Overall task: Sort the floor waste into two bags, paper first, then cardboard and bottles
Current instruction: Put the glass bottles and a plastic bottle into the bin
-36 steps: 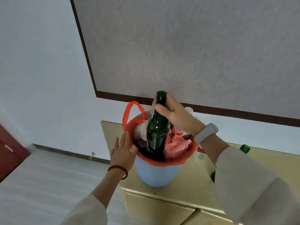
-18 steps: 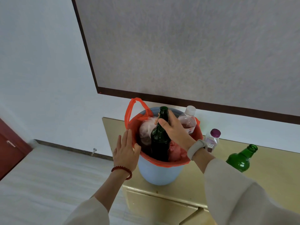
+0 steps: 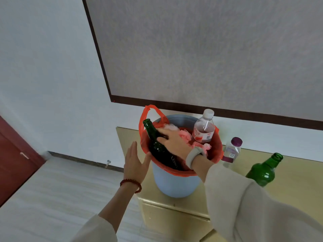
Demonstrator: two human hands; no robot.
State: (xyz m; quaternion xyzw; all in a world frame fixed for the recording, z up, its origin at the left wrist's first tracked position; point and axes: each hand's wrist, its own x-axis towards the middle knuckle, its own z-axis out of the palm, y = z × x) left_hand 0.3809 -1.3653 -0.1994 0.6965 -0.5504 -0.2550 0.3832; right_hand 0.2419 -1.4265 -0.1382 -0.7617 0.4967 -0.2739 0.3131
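Light blue bin [image 3: 172, 185], lined with an orange bag [image 3: 217, 151], standing on a gold-coloured cabinet [image 3: 295, 173] against the wall. Inside the bag: dark green glass bottle [image 3: 158, 147], tilted with its neck up to the left; clear plastic bottle with white cap [image 3: 203, 129], upright at the far rim; crumpled pink waste [image 3: 186, 135]. Right hand [image 3: 174, 143], fingers spread and fairly straight, rests on the dark bottle. Left hand [image 3: 135, 163], open and flat, is at the bin's near-left rim, holding nothing. On the cabinet beside the bin: small purple-capped bottle [image 3: 232, 151]; bright green glass bottle [image 3: 264, 171], leaning.
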